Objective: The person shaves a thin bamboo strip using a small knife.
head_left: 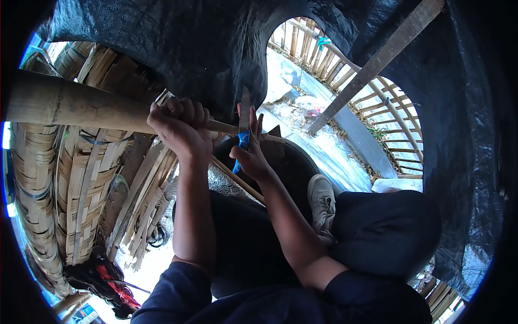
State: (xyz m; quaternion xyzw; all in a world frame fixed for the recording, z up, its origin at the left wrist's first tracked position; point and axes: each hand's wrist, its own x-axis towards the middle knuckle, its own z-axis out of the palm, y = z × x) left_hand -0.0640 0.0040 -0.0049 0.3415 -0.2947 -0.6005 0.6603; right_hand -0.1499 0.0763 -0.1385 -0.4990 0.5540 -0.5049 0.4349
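Two hands work close together; the left hand (183, 127) is balled tight, seemingly around the bamboo strip (224, 127), which runs from that fist to the knife (244, 137); the right hand (251, 154) has its thumb on the blue handle, its other fingers partly extended behind the blade; if the strip twisted or the thumb slipped, the edge could likely nick those fingers, or the knife drop near the shoe (322, 202).
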